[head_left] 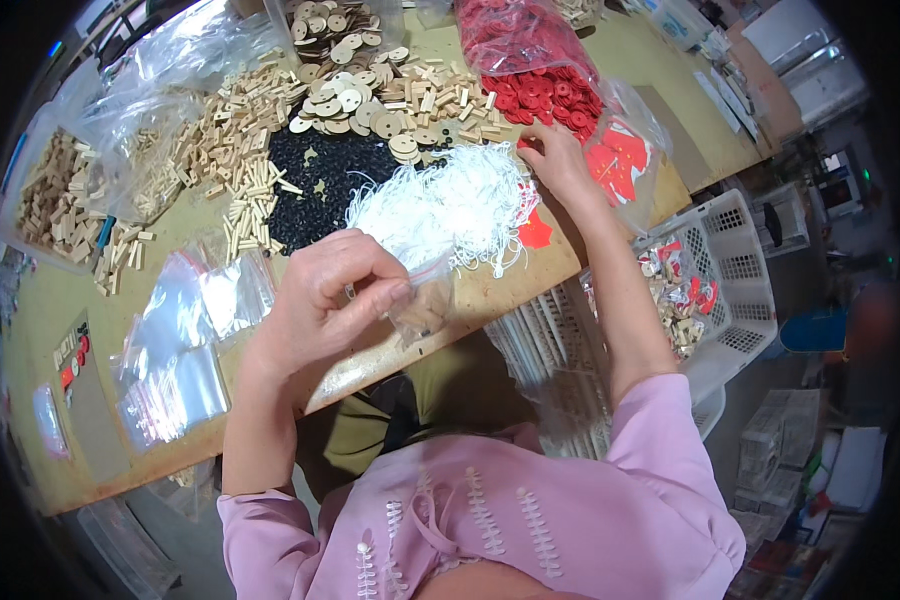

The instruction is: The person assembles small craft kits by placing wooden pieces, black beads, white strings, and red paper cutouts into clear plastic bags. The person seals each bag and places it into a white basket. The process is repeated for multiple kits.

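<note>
My left hand (332, 295) is closed, thumb against fingers, on the top of a small clear zip bag (425, 305). Small light wooden pieces show inside the bag, which hangs over the table's front edge. My right hand (562, 165) reaches over the right end of a heap of white string (450, 205), just below a pile of red discs (545, 98). Its thumb and forefinger are bent with a gap between them, and I see nothing held there. Flat red cut-out pieces (615, 160) lie in a clear bag beside that wrist.
Black small parts (315, 185), wooden sticks (248, 215), wooden blocks (55, 190) and round wooden discs (355, 95) are heaped across the table. Clear zip bags (175, 395) lie at the front left. A white plastic basket (740, 290) with filled bags stands right of the table.
</note>
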Available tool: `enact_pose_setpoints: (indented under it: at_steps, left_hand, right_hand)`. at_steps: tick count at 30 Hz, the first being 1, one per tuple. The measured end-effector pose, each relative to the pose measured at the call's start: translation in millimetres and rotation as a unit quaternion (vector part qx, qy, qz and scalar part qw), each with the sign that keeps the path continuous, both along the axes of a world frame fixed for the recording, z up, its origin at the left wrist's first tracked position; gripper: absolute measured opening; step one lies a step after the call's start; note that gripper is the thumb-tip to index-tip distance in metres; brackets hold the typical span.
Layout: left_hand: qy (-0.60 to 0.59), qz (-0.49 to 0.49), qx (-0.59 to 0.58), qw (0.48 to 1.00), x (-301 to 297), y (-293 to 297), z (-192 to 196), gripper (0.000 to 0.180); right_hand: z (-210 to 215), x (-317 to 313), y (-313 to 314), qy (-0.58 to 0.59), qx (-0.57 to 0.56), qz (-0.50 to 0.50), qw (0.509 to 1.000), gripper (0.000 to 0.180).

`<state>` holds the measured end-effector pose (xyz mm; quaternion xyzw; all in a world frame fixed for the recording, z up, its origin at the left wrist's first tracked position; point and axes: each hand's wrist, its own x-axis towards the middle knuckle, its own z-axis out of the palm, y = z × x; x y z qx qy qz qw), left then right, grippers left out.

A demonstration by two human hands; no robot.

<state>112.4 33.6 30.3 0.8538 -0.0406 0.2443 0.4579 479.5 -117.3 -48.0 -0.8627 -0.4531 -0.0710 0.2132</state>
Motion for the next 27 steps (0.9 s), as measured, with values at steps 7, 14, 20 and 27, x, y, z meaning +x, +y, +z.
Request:
enact_pose_setpoints:
  at_steps: [7, 14, 20, 27]
  left_hand:
    - [-0.036, -0.026, -0.005, 0.999, -4.7, -1.0, 4.5, 0.005]
    - [-0.052, -0.025, -0.008, 0.998, -8.0, -2.8, 8.1, 0.011]
    - [-0.051, 0.011, 0.005, 0.999, -9.0, -2.1, 5.5, 0.011]
    - [-0.048, 0.034, 0.012, 0.998, -8.3, -3.6, 7.8, 0.010]
  right_hand:
    - [-5.8, 43.1, -5.1, 0.018, 0.109, -0.077, 0.991, 0.034]
    - [-5.5, 61.9, -3.4, -0.056, -0.033, -0.081, 0.995, 0.041]
    - [-0.1, 53.1, -2.6, -0.090, -0.012, -0.047, 0.995, 0.037]
    - [3.1, 48.6, -4.9, -0.078, 0.014, -0.025, 0.997, 0.029]
